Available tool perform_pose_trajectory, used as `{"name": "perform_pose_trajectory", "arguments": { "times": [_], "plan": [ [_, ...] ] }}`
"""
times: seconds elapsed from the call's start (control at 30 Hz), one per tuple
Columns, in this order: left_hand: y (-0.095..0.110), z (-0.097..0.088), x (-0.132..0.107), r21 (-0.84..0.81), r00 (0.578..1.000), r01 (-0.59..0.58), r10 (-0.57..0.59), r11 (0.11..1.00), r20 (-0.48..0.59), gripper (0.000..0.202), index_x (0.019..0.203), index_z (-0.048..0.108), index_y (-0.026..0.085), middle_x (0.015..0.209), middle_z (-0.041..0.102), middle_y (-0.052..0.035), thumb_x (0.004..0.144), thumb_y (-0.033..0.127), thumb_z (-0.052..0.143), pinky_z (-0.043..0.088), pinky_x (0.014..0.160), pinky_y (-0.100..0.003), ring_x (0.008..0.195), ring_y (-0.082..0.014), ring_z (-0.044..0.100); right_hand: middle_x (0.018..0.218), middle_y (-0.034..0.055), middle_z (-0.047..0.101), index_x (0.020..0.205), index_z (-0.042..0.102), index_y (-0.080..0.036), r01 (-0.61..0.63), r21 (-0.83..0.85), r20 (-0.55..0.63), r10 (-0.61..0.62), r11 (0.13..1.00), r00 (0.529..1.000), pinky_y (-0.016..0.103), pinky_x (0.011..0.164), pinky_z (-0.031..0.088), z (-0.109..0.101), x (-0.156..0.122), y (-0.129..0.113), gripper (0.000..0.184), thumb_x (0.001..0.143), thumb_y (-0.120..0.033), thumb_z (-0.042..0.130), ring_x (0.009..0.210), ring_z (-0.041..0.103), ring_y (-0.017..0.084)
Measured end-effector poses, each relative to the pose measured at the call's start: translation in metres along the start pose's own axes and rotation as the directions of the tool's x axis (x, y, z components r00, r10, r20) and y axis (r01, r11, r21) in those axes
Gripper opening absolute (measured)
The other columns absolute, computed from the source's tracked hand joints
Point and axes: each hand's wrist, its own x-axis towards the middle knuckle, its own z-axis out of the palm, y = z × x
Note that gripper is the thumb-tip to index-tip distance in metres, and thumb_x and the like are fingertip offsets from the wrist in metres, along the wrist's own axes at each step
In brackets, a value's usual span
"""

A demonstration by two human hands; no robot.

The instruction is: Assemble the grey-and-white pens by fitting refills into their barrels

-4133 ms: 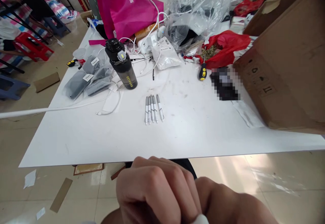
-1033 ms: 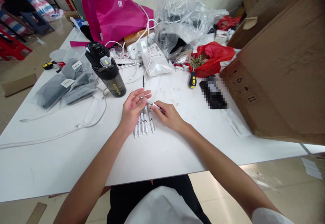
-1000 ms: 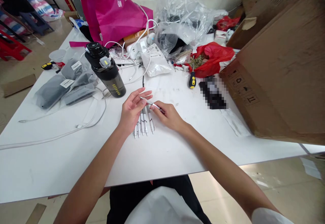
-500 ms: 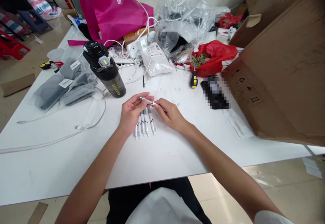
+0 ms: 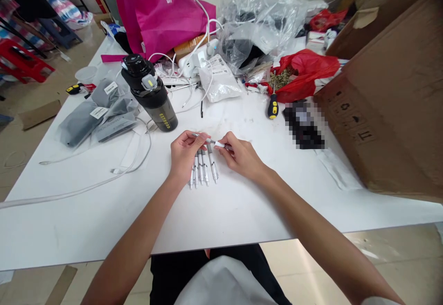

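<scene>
Both my hands are over the white table [image 5: 104,222], and a slim silver-and-white marker pen [image 5: 212,141] lies crosswise between them. My left hand [image 5: 187,155] holds its pointed end in the fingers. My right hand [image 5: 240,155] pinches its white end between thumb and fingertips. Just below my hands, several similar pens [image 5: 204,172] lie side by side on the table, their upper ends partly hidden by my left hand.
A black-capped drink bottle [image 5: 150,92] stands to the left of my hands, beside grey packets [image 5: 79,122] and a white cable [image 5: 86,187]. Further back are a yellow-handled screwdriver [image 5: 272,104], a red bag [image 5: 306,76] and a cardboard box [image 5: 384,106].
My hands have come closer together, and my right fingers have shifted along the pen. The pen now lies more level between them. The view has moved slightly to the right.
</scene>
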Motion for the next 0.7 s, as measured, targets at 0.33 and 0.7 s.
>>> {"name": "perform_pose_trajectory", "arguments": {
  "times": [0.33,0.7],
  "plan": [
    [0.0058,0.0001,0.0019,-0.060,1.000,-0.001,0.000,0.998,-0.008,0.046,0.095,0.058,0.022,0.102,0.084,-0.0091,0.090,0.059,0.086,0.059,0.081,-0.030,0.098,-0.0236,0.082,0.096,0.0034,0.077,0.130,0.068,-0.023,0.103,-0.111,-0.060,-0.110,0.988,0.992,0.029,0.066,0.042,-0.0062,0.0020,-0.0077,0.028,0.118,-0.035,0.045,0.069,0.061,0.016],
    [0.0070,-0.0025,0.0064,-0.054,0.995,-0.029,0.024,0.998,-0.093,0.054,0.097,0.056,0.023,0.097,0.085,-0.0087,0.088,0.069,0.082,0.053,0.070,-0.025,0.081,-0.0169,0.077,0.096,0.0054,0.076,0.136,0.073,-0.020,0.143,-0.144,-0.061,-0.153,0.979,0.986,0.031,0.069,0.044,-0.0067,0.0023,-0.0022,0.036,0.117,-0.030,0.045,0.071,0.060,0.017]
  ]
}}
